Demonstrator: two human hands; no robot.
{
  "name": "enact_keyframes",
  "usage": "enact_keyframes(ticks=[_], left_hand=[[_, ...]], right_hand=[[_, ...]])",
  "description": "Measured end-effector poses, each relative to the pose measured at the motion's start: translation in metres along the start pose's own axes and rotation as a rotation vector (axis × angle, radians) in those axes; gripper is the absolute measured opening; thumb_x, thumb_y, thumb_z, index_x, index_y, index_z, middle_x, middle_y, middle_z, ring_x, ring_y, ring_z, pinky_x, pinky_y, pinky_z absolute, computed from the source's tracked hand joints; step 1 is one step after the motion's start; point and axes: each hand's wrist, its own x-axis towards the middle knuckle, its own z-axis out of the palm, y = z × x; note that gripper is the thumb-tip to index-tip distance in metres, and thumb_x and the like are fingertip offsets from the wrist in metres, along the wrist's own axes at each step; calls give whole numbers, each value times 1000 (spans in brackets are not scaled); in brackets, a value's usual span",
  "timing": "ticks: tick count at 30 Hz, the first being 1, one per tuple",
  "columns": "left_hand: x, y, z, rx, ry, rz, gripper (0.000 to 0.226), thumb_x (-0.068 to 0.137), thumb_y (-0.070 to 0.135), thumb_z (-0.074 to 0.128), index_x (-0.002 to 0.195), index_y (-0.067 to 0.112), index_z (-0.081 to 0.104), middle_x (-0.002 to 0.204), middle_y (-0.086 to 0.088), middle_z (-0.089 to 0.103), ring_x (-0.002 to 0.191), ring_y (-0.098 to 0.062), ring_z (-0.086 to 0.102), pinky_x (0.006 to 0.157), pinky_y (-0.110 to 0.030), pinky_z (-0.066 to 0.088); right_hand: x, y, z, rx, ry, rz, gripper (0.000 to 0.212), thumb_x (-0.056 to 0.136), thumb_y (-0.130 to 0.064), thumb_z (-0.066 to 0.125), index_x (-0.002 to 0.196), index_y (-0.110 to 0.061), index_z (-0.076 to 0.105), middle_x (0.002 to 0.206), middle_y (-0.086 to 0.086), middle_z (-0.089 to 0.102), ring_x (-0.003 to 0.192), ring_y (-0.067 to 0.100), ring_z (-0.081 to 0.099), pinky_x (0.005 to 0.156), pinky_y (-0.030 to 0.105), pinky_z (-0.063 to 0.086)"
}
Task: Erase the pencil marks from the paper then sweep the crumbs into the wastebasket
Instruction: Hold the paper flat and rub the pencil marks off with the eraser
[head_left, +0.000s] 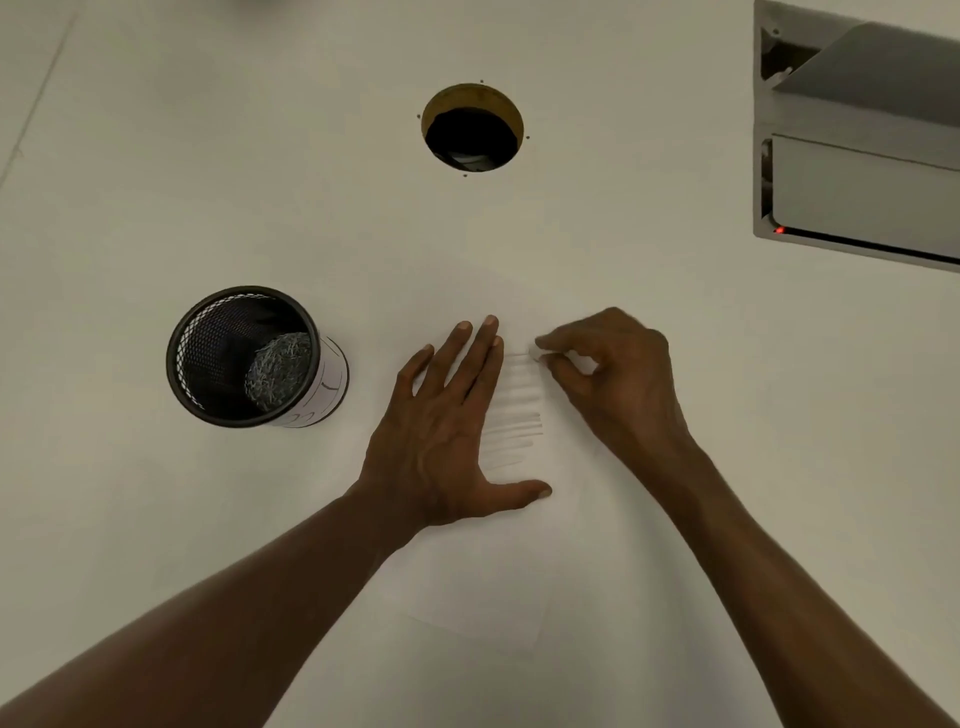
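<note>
Left hand (441, 421): flat on the paper (483, 587), fingers straight and spread, thumb out toward the right; it presses the sheet down just left of the marks (514, 410)
Right hand (618, 374): fingers curled, pinching a small pale eraser (537, 354) at the top of the marks; only a sliver of the eraser shows past the fingertips, so its shape is hard to make out
Paper: white on a white table (156, 156); its edges are faint, clearest at the lower corner near the forearms; the upper edge cannot be traced
Marks: a column of faint grey horizontal strokes between the two hands; paler toward the top
Crumbs: too small to make out
Basket (249, 358): black mesh, upright, well left of the paper; holds a grey shredded wad; a white label wraps its right side
Hole (472, 127): round, dark, in the table beyond the paper
Box (857, 135): grey unit at upper right, cut off by the frame edge; a small red light shows
</note>
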Motion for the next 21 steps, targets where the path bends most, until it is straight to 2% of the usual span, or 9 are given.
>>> enact_keyframes(ticks=[5, 11, 15, 21], left_hand=[[0, -1, 1, 0, -7, 0, 133, 68, 98, 40, 162, 7, 15, 172, -7, 1, 159, -22, -1, 127, -47, 9], [1, 0, 0, 7, 3, 2, 132, 69, 98, 39, 161, 7, 18, 172, -7, 3, 159, -23, 1, 126, -47, 9], [0, 0, 2, 10, 5, 2, 132, 69, 98, 39, 161, 6, 17, 172, -8, 2, 159, -23, 0, 127, -47, 8], [1, 0, 2, 17, 11, 4, 132, 69, 99, 38, 161, 7, 17, 172, -7, 4, 159, -23, 2, 126, -46, 9]], right_hand=[[-48, -8, -10, -76, -50, 24, 12, 77, -12, 77, 88, -17, 78, 87, -7, 73, 77, 15, 52, 60, 31, 47], [4, 3, 4, -104, 16, 18, 11, 79, -16, 78, 89, -21, 78, 84, -11, 72, 80, 9, 38, 64, 32, 38], [-41, -3, -5, -85, -56, 9, 11, 78, -15, 80, 87, -20, 78, 86, -9, 73, 79, 11, 39, 63, 31, 37], [12, 3, 8, -118, 17, -2, 10, 79, -18, 78, 88, -21, 78, 80, -9, 72, 77, 11, 39, 60, 30, 35]])
